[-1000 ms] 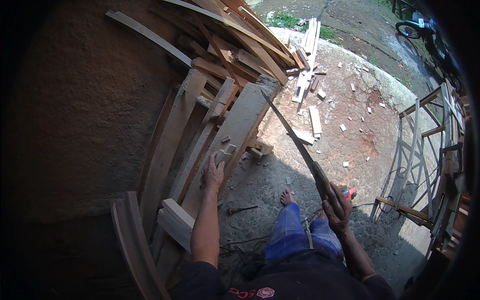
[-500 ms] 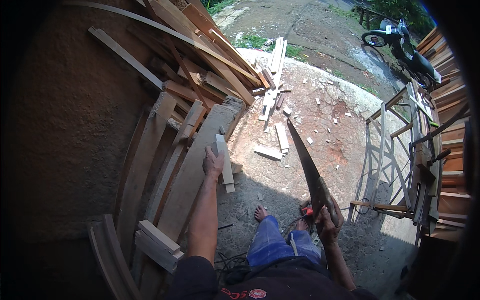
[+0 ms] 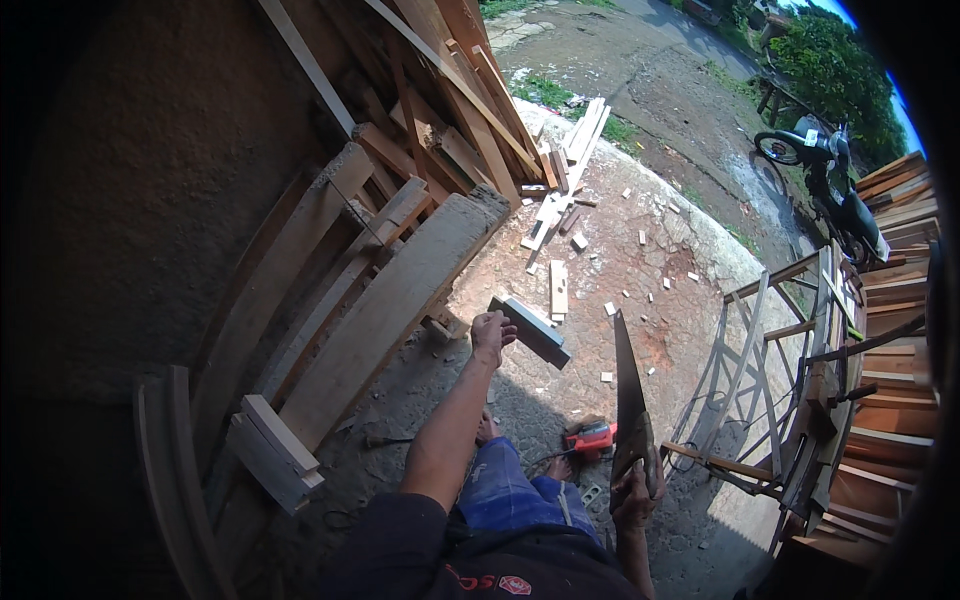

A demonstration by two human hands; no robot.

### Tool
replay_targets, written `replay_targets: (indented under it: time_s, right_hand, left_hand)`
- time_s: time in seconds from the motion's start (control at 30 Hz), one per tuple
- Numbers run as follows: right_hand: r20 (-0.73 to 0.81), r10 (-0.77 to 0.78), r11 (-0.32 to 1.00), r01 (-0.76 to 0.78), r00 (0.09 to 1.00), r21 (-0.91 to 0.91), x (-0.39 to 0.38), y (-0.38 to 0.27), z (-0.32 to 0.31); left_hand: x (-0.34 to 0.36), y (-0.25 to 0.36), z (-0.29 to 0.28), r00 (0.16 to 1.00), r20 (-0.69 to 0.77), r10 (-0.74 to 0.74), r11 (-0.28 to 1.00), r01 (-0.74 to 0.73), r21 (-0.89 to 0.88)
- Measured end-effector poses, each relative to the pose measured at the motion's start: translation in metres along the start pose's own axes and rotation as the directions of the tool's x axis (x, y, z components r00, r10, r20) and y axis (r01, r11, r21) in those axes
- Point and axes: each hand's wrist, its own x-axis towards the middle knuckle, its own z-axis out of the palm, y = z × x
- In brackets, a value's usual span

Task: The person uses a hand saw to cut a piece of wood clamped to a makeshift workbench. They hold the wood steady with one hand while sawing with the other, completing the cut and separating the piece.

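Observation:
My left hand is closed on the end of a short wooden block, held in the air to the right of the thick plank. The block's near face is in shadow, and a pale strip shows along its far edge. In my right hand is a handsaw, gripped by its wooden handle with the blade pointing up and away. Two short pale pieces of wood lie stacked at the plank's near end.
Long boards lean at the far left. Pale offcuts and small chips lie scattered over the concrete. A red power tool sits by my feet. On the right stand a wooden frame and stacked timber; a motorbike is parked beyond.
My left hand has lifted the wooden block off the plank and moved it right, turning it crosswise. The handsaw has come lower in the picture. The view has shifted.

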Motion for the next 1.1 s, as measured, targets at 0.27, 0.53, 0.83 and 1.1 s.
replay_targets:
  time_s: [0.27,0.53,0.83,1.1]
  right_hand:
    - [0.173,0.142,0.987,-0.127,0.975,-0.097,0.034,0.053,0.019]
    - [0.295,0.122,0.943,-0.018,0.947,-0.333,0.110,0.137,-0.005]
    - [0.349,0.070,0.965,0.026,0.934,-0.262,0.071,0.070,0.088]
    - [0.316,0.042,0.997,-0.018,0.948,-0.078,0.068,0.058,0.074]
  left_hand:
    - [-0.052,0.110,-0.151,0.790,-0.086,0.606,0.690,-0.469,0.551]
    - [-0.226,0.158,-0.339,0.152,-0.565,0.811,0.478,0.383,0.790]
    - [-0.235,0.139,-0.350,0.269,-0.524,0.808,0.320,0.547,0.774]
    - [-0.191,0.147,-0.332,0.312,-0.557,0.769,0.320,0.567,0.759]
